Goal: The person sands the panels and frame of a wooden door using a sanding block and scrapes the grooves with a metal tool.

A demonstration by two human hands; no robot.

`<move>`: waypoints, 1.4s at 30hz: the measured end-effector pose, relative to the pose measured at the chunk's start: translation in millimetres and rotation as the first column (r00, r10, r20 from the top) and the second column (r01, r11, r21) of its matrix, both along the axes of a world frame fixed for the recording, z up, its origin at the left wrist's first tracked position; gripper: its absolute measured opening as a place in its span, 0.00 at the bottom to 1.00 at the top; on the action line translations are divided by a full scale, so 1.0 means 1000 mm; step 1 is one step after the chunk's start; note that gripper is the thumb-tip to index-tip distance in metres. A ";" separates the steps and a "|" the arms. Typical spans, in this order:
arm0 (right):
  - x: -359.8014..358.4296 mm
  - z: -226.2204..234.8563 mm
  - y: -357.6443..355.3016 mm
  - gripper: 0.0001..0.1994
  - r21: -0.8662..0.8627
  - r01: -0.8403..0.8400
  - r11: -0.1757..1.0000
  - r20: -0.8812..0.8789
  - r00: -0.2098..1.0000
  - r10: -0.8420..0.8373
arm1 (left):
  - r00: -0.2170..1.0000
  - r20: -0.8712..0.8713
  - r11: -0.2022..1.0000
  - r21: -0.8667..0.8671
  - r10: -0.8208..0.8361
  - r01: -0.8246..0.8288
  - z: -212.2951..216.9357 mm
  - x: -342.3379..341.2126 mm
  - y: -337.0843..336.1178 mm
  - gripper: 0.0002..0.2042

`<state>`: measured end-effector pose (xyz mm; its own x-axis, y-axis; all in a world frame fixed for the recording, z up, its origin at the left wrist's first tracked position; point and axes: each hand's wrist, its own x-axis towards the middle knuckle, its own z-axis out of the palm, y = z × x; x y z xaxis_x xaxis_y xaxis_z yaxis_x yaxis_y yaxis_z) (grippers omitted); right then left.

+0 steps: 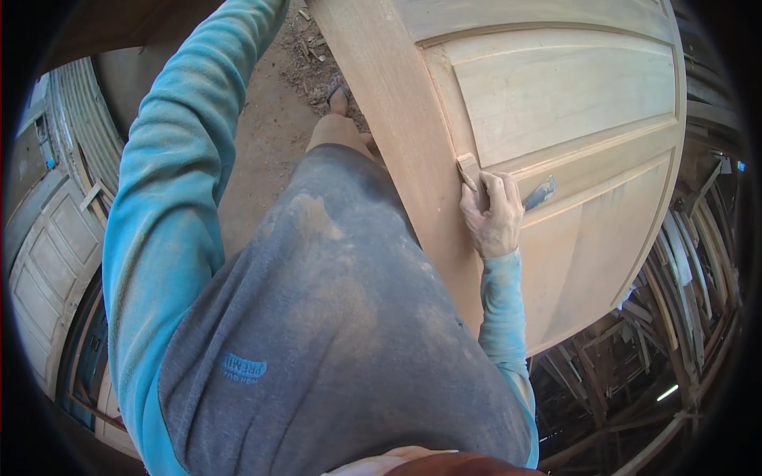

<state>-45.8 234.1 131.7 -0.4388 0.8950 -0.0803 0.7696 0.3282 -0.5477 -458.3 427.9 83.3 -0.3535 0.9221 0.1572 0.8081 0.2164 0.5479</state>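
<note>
My right hand is closed round a putty knife, its flat, dusty blade pointing away from me. The blade's end lies at the inner edge of the pale wooden door's long side piece, beside a raised panel. A grey-blue end sticks out on the right side of the hand, seemingly the handle. My left arm, in a dusty turquoise sleeve, reaches up past the top edge of the picture beside the door. The left hand is out of the picture.
The door stretches from the top edge to the right of my body. Stacked timber strips fill the right side. Other panelled doors lean at the left. Wood scraps litter the dirt floor near my foot.
</note>
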 end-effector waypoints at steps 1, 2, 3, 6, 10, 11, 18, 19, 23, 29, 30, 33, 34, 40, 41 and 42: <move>-0.002 -0.004 0.000 0.12 0.036 0.001 0.999 0.008 1.000 -0.001 | 1.000 -0.028 1.000 0.005 0.007 -0.006 0.001 -0.003 -0.001 0.15; -0.013 -0.005 0.007 0.12 0.046 -0.008 0.999 -0.010 1.000 0.009 | 0.999 -0.046 1.000 0.004 -0.001 0.001 -0.001 -0.003 0.001 0.15; -0.031 -0.008 0.022 0.12 0.061 -0.010 0.998 -0.027 1.000 0.012 | 0.998 -0.062 1.000 0.008 -0.015 0.016 -0.002 0.001 0.006 0.15; -0.059 -0.006 0.044 0.12 0.072 -0.037 0.997 -0.045 0.998 0.040 | 0.999 -0.027 0.999 0.029 -0.029 0.029 -0.005 0.001 0.009 0.15; -0.028 -0.003 0.020 0.11 0.049 -0.059 0.997 -0.074 0.995 0.063 | 0.997 -0.066 0.999 0.028 -0.027 0.029 -0.011 -0.014 0.003 0.16; -0.020 -0.005 0.015 0.11 0.026 -0.043 0.999 -0.070 0.997 0.045 | 0.995 -0.094 1.000 0.016 -0.018 0.019 -0.005 -0.009 0.005 0.17; -0.099 -0.014 0.089 0.10 0.075 -0.085 0.994 -0.094 0.991 0.092 | 0.996 -0.054 0.997 0.012 -0.071 0.072 -0.001 0.001 0.010 0.20; -0.093 -0.012 0.084 0.10 0.075 -0.099 0.992 -0.109 0.988 0.107 | 0.993 -0.083 0.993 0.073 -0.083 0.089 -0.017 -0.006 0.008 0.20; -0.022 -0.002 0.030 0.11 -0.101 -0.052 0.994 -0.035 0.998 0.049 | 0.997 -0.067 0.999 0.037 -0.034 0.037 -0.013 -0.010 0.005 0.21; -0.039 0.003 0.022 0.12 -0.143 -0.008 0.990 -0.084 0.996 -0.004 | 0.997 -0.044 0.998 -0.022 -0.058 0.057 -0.005 -0.003 0.009 0.21; -0.052 0.002 0.028 0.12 -0.085 -0.021 0.996 -0.100 0.995 0.013 | 0.997 -0.045 0.998 -0.010 -0.069 0.068 -0.009 -0.005 0.011 0.21; -0.049 0.006 0.026 0.13 -0.048 0.025 0.999 -0.079 0.996 -0.029 | 0.992 -0.108 0.994 0.079 -0.060 0.069 -0.023 -0.012 0.010 0.21; -0.034 0.004 0.023 0.13 -0.052 0.028 0.998 -0.047 0.998 -0.031 | 0.989 -0.138 0.992 0.113 -0.047 0.063 -0.027 -0.016 0.008 0.21; -0.017 -0.002 0.018 0.12 -0.110 -0.003 0.994 -0.082 0.997 -0.006 | 0.999 -0.035 0.999 0.031 -0.033 0.034 -0.020 -0.007 0.007 0.20; -0.020 -0.006 0.022 0.12 -0.103 -0.003 0.995 -0.084 0.996 -0.006 | 0.997 -0.074 0.998 0.049 -0.023 0.027 -0.020 -0.009 0.008 0.20; -0.023 -0.008 0.024 0.11 -0.101 0.009 0.995 -0.075 0.997 -0.017 | 0.997 -0.074 0.999 0.034 -0.023 0.026 -0.017 -0.006 0.010 0.20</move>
<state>-69.2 258.1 123.4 -0.4353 0.8898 -0.1370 0.7285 0.2587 -0.6343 -464.5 437.8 66.1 -0.3171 0.9239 0.2142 0.8513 0.1778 0.4936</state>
